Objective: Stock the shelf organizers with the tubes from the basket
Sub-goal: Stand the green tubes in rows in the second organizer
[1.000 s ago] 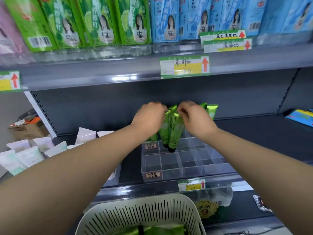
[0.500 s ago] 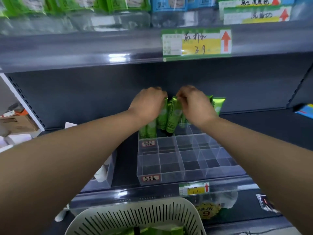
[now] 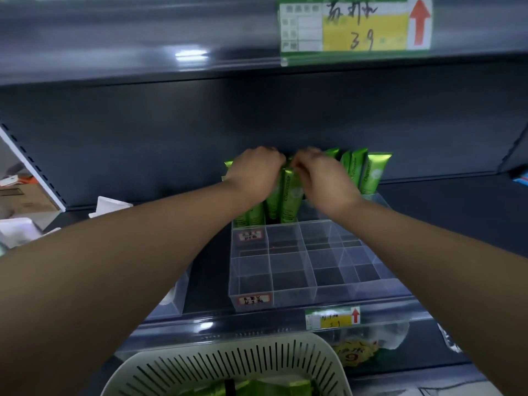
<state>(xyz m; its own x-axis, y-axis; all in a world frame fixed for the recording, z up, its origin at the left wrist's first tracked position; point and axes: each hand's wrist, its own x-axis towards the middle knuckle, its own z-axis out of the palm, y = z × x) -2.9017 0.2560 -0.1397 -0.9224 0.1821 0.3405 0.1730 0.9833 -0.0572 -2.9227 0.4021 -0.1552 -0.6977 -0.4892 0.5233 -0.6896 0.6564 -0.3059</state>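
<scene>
A clear plastic organizer [image 3: 308, 284] with a grid of compartments sits on the dark shelf. Its back row holds several green tubes standing upright [image 3: 371, 175]. My left hand [image 3: 254, 172] and my right hand [image 3: 323, 178] meet over the back row, each gripping the top of a green tube [image 3: 291, 198] that stands in a back compartment. The front rows of compartments hold nothing. At the bottom a white slotted basket [image 3: 228, 364] holds more green tubes [image 3: 251, 388].
The shelf above [image 3: 171, 61] hangs close over the hands, with a price tag [image 3: 354, 24] on its edge. White tubes [image 3: 17, 230] lie at the left. Another clear box [image 3: 168, 301] sits left of the organizer. A yellow sign [image 3: 354, 352] shows below.
The view has tilted down and moved closer to the shelf. Both hands have stayed on the tube tops while the tubes sank lower into the back row.
</scene>
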